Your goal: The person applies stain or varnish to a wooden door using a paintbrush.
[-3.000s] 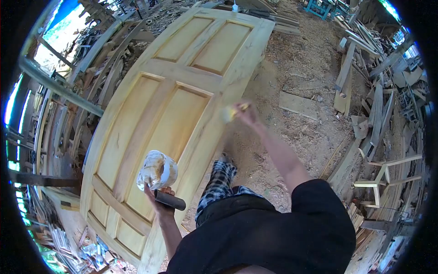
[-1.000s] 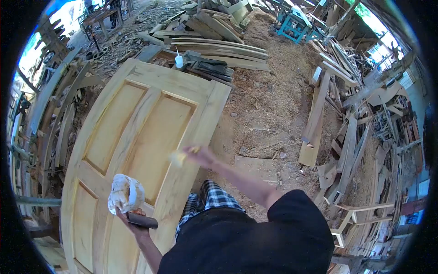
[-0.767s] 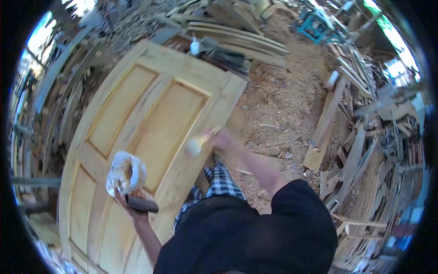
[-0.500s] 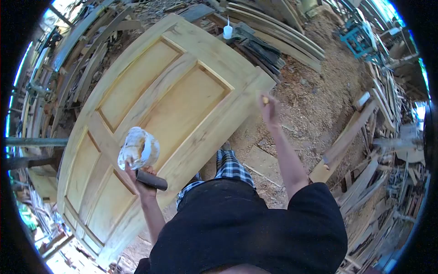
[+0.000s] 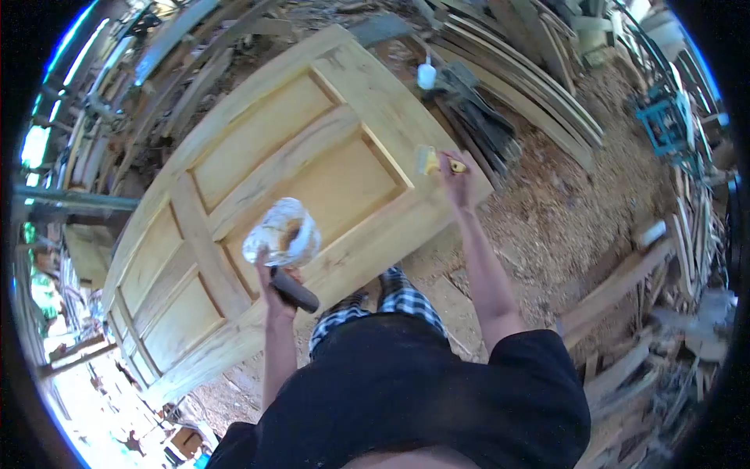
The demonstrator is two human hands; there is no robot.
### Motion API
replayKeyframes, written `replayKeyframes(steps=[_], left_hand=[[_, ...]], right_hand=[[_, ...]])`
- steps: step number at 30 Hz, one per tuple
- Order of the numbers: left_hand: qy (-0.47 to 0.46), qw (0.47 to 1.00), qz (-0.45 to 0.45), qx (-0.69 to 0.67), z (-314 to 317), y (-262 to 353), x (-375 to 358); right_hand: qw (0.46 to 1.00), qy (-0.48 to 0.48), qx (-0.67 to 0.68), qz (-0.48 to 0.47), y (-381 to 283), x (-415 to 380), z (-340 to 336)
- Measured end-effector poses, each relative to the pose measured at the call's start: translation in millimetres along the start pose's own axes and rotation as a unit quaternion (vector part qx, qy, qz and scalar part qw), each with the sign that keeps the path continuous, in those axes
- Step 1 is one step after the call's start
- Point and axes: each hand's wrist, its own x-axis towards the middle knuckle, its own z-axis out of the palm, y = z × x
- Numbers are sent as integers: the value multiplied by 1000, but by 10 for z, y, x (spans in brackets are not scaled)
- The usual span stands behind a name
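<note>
A pale wooden panel door (image 5: pixel 391 98) lies flat in front of me. My right hand (image 5: pixel 458 184), above the door's right end, is closed around a paintbrush (image 5: pixel 427 161) with a yellow handle; its bristles point left over the frame. Over the lower edge, my left hand (image 5: pixel 275 295) grips a white tub (image 5: pixel 303 244) with brownish stains inside, its mouth facing up. A dark cylinder (image 5: pixel 297 292) sticks out from the same hand, its far end toward me. Part of the left fingers is hidden behind tub and cylinder.
A small white bottle with a thin nozzle (image 5: pixel 426 76) stands past the door's far edge, near dark cloth-like scraps (image 5: pixel 476 109). Stacked boards (image 5: pixel 523 82) lie behind. Wood shavings (image 5: pixel 562 203) cover the ground at right, where a blue frame (image 5: pixel 662 129) stands.
The view has shifted, so the door sits differently in it. The brush's bristles now show over the door's right end. My left hand still holds the tub and cylinder.
</note>
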Motion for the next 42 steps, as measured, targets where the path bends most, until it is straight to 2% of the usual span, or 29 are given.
replayKeyframes(steps=[3, 5, 6, 7, 8, 9, 10, 12, 13, 14, 17, 19, 20, 21, 22, 23, 24, 25, 26, 27, 28, 30, 31, 33, 35, 37, 39, 40, 42], left_hand=[[-11, 1000, -23, -5, 63, -104, 60], [-18, 1000, -21, -6, 131, -117, 5], [-8, 1000, -20, -7, 121, -99, -9], [-5, 1000, -12, -12, 95, -100, -24], [-2, 1000, -9, -16, 64, -118, -40], [25, 999, -16, -19, 5, -154, -42], [50, 998, -27, -21, -43, -185, -14], [45, 999, -12, 28, -30, -197, 10], [37, 999, -29, 18, 1, -175, 7], [27, 999, -38, 6, 22, -155, 28], [53, 999, -3, -6, -2, -240, -2], [66, 997, 44, -13, -55, -323, -77], [87, 996, 5, -30, -130, -335, -90], [111, 993, -18, -27, -147, -351, -144], [126, 991, -43, -25, -157, -360, -155], [131, 990, -36, -33, -169, -343, -146], [128, 990, -48, -16, -179, -342, -157], [126, 990, -61, 1, -195, -353, -186], [130, 990, -51, -7, -205, -375, -212], [130, 991, -24, -13, -227, -399, -235], [135, 991, -1, -19, -253, -423, -259], [167, 985, 19, -28, -393, -496, -318], [182, 982, 36, -32, -492, -494, -369], [193, 975, 106, -16, -754, -415, -618], [210, 960, 185, 18, -1038, -421, -865], [229, 954, 184, 65, -1419, -502, -1090], [232, 950, 180, 103, -1639, -571, -1339], [231, 950, 188, 98, -1756, -649, -1442], [203, 957, 155, 137, -2043, -844, -1643]], right_hand=[[997, -44, 32, -57, 156, 241, 304], [981, 8, -126, -150, 654, 398, -171], [998, 29, -51, 22, 442, 386, -480], [988, 57, -130, -66, 653, 453, -820], [963, 91, -234, -102, 507, 355, -983], [923, 123, -338, -134, 303, 220, -1186], [921, 116, -351, -121, 283, 116, -1180], [976, 53, -137, -160, 135, -99, -866], [992, -49, -113, -26, -126, -340, -611], [980, -148, -83, 103, -330, -501, -432], [986, -112, -20, 122, 206, -516, -551], [995, -50, -79, 21, 161, -388, -916], [959, -30, -265, -97, 124, -311, -1130], [874, -1, -434, -218, 99, -287, -1240], [876, -13, -427, -224, 199, -351, -1158], [985, -51, -132, -97, 366, -386, -1061], [980, -86, 175, 46, 478, -401, -985], [942, -146, 299, -29, 344, -710, -624], [874, -251, 352, 223, 623, -913, -509], [940, -326, 46, -93, 302, -1222, -289], [817, -331, -263, -393, -95, -1582, -40], [847, -495, -31, -190, -335, -1999, 195], [841, -504, -28, -197, -402, -2053, 204], [884, -459, -23, -85, -612, -2210, 285], [896, -425, -40, -120, -919, -2099, 347], [909, -382, -63, -157, -1193, -2180, 460], [858, -494, 16, -138, -1378, -2478, 605], [856, -495, 17, -148, -1387, -2722, 701], [731, -660, 111, -134, -1264, -3288, 924]])
